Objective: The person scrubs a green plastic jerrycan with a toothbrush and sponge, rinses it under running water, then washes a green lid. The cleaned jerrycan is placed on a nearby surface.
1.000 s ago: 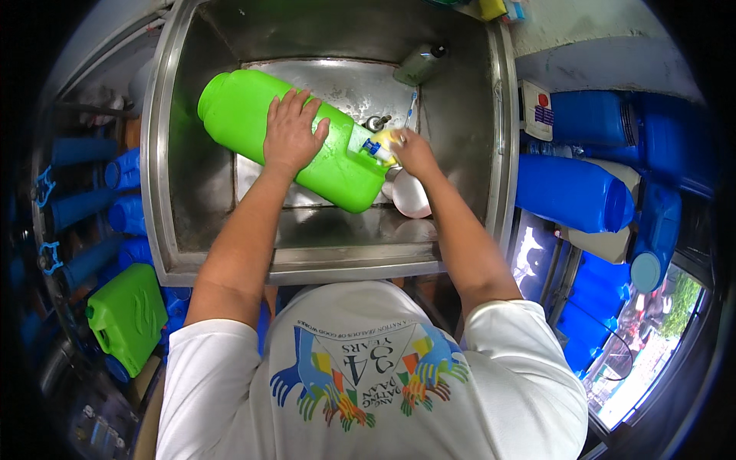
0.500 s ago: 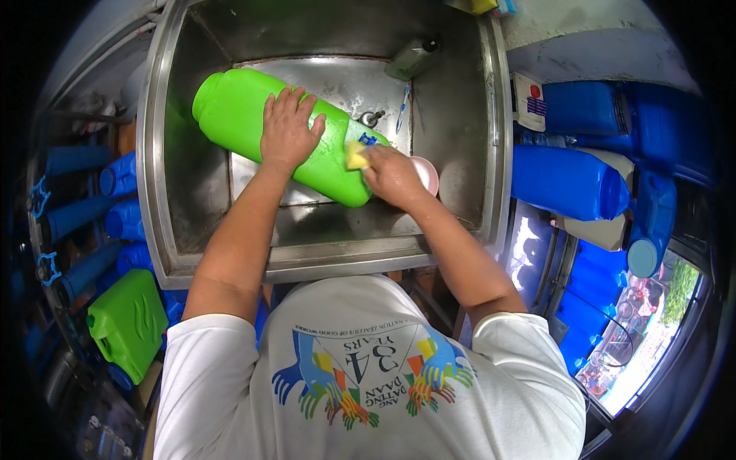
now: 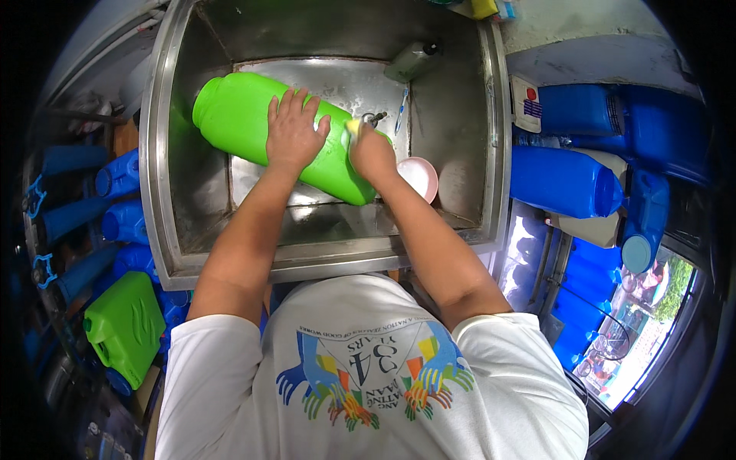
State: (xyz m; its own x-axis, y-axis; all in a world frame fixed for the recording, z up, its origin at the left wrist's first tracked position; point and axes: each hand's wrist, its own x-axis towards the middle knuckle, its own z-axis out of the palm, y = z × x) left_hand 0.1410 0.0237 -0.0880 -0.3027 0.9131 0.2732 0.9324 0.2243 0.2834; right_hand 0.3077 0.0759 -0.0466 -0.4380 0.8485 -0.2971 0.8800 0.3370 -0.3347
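A bright green plastic jug (image 3: pixel 238 115) lies on its side, slanting across the steel sink (image 3: pixel 452 153). My left hand (image 3: pixel 294 132) rests flat on its upper side, fingers spread and open. Near the jug's right end, my right hand (image 3: pixel 373 156) is closed around a yellow sponge (image 3: pixel 353 126) and presses it against the plastic. The sponge is slightly blurred and partly covered by my fingers. Just right of that hand sits a pink bowl (image 3: pixel 431 182) with white inside. Behind the hand, a dark metal fitting (image 3: pixel 376 118) shows past the jug.
A toothbrush (image 3: pixel 402 111) and a greyish bottle (image 3: pixel 411 63) are at the sink's back right. The raised steel rim (image 3: pixel 337 261) runs between me and the basin. Blue jugs (image 3: pixel 563 180) crowd the right side; another green jug (image 3: pixel 126 326) stands at lower left.
My right hand has moved up and left along the jug with the sponge, uncovering more of the pink bowl. My left hand stays on the jug, shifted very slightly right.
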